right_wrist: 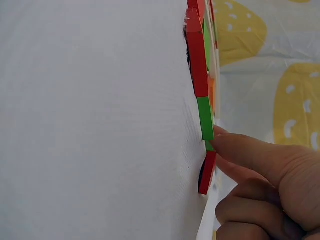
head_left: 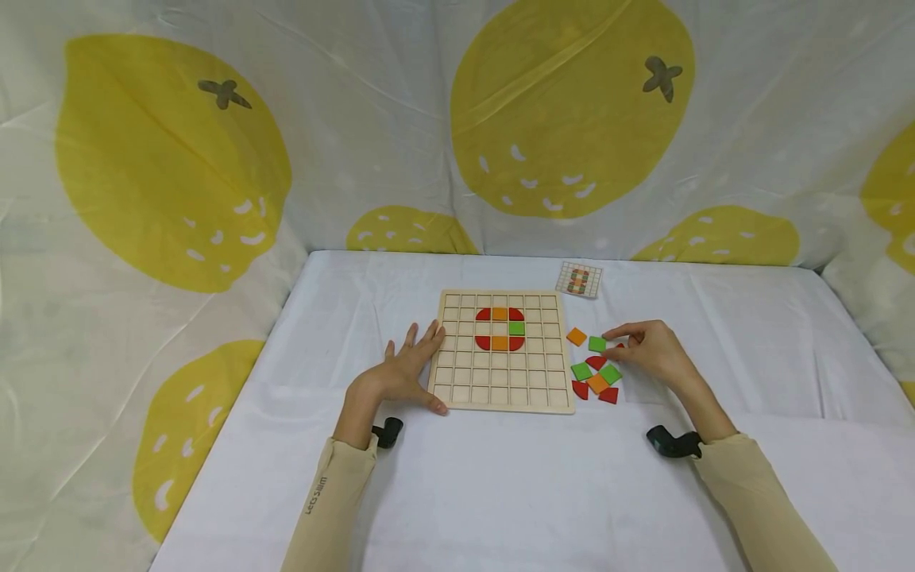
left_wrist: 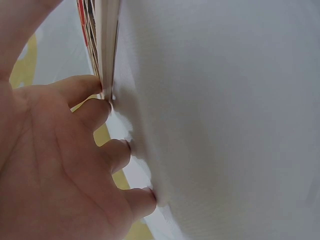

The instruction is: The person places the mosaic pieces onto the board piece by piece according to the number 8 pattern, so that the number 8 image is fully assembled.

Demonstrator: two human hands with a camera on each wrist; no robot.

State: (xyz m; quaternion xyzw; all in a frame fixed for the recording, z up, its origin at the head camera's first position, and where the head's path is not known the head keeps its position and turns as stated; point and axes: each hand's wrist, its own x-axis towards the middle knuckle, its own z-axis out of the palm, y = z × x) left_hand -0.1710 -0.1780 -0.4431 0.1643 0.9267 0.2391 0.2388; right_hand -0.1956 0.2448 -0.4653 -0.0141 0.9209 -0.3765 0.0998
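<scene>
A square wooden grid board (head_left: 457,389) lies flat on the white-covered table. Near its middle are red corner pieces (head_left: 483,343), orange squares (head_left: 500,314) and a green square (head_left: 516,328), forming a partial ring. My left hand (head_left: 400,373) is spread along the board's left edge, fingertips at the side and thumb by the near corner. Right of the board, the thumb and index finger of my right hand (head_left: 654,349) pinch a green square tile (head_left: 596,344) at its right side. Its other fingers are curled in.
Several loose tiles lie right of the board: an orange square (head_left: 576,337), a green square (head_left: 582,371) and a red quarter-round piece (head_left: 581,390) among them. A small pattern card (head_left: 589,291) lies behind the board's far right corner. A lemon-print cloth (head_left: 372,159) hangs behind the table.
</scene>
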